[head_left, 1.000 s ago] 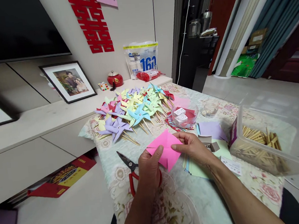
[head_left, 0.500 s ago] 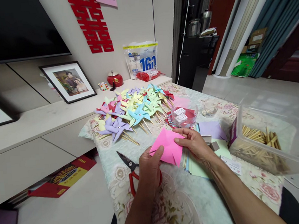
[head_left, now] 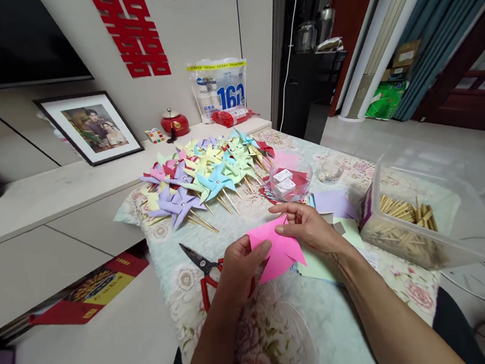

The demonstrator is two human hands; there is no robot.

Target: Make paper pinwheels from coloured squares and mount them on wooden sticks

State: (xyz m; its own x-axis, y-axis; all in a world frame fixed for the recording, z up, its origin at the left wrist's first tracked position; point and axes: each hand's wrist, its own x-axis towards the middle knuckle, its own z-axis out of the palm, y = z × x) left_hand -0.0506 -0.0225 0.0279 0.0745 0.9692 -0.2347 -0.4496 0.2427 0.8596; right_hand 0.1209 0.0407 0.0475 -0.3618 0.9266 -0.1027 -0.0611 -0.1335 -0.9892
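A bright pink square of paper [head_left: 277, 250], slit in from its corners, is held above the table between both hands. My left hand [head_left: 244, 262] pinches its left side, thumb on top. At the upper right edge my right hand [head_left: 307, 227] grips the sheet between thumb and fingers. Red-handled scissors [head_left: 205, 266] lie on the cloth by my left wrist, their handles partly hidden by that hand. Beneath my right forearm is a stack of pale green and other coloured paper [head_left: 319, 269]. Finished paper pinwheels [head_left: 216, 179] on sticks are heaped beyond my hands.
A clear plastic bin [head_left: 402, 241] of short wooden sticks stands at the right. Behind my right hand are a round clear container [head_left: 291, 180] with small white boxes and a small clear dish [head_left: 331, 172]. Purple paper [head_left: 334, 204] lies nearby. A cabinet [head_left: 68, 201] borders the table's far left.
The pink paper has been turned in my hands, and its slit edge now faces lower right. My right fingers have shifted along its upper edge. The whole view has swung slightly right.
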